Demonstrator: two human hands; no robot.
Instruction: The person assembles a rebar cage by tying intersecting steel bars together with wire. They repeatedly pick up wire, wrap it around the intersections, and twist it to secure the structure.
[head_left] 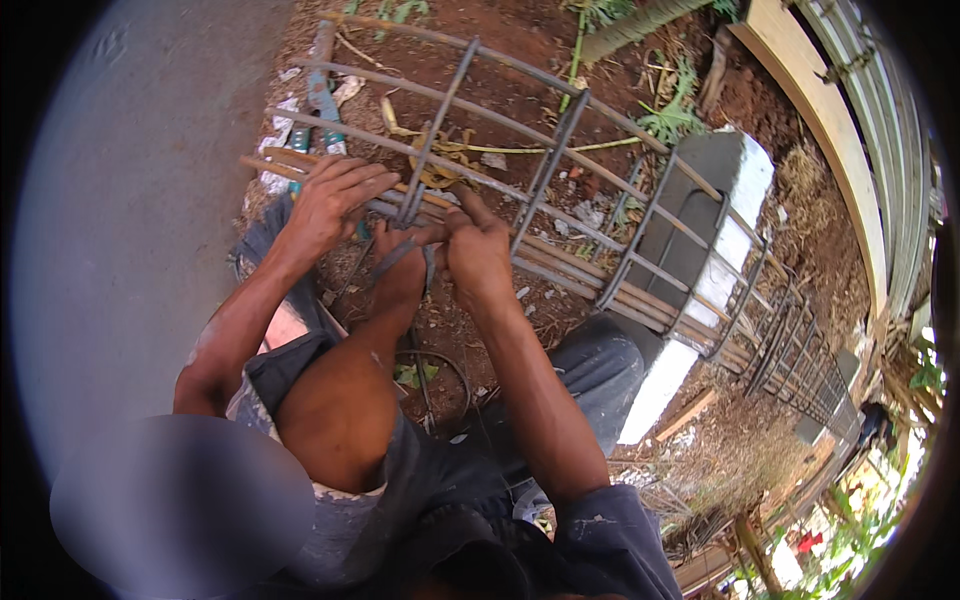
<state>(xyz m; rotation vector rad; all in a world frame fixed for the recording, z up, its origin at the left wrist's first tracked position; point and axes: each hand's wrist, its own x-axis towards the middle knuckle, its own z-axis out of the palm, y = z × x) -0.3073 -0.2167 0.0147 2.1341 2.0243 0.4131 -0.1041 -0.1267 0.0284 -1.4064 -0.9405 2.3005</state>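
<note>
A long cage of rusty steel bars [500, 190] with square stirrups runs from the upper left toward the lower right. My left hand [335, 200] is closed over the lower bars, beside the stirrup [437, 130] nearest the cage's left end. On that stirrup's other side, my right hand [478, 245] is pinched at its lower corner. Whatever its fingertips hold is too small or hidden to name. Between my arms, a bare leg [340, 410] reaches down to a foot [398, 255] under the bars, with a grey strap across it.
A grey block with a white side [735, 240] stands under the cage. A blue long-handled tool [322, 100] lies beyond the bars at the left. Reddish soil [520, 60] with leaves spreads behind. Grey paving [150, 200] lies left; boards [830, 120] line the right.
</note>
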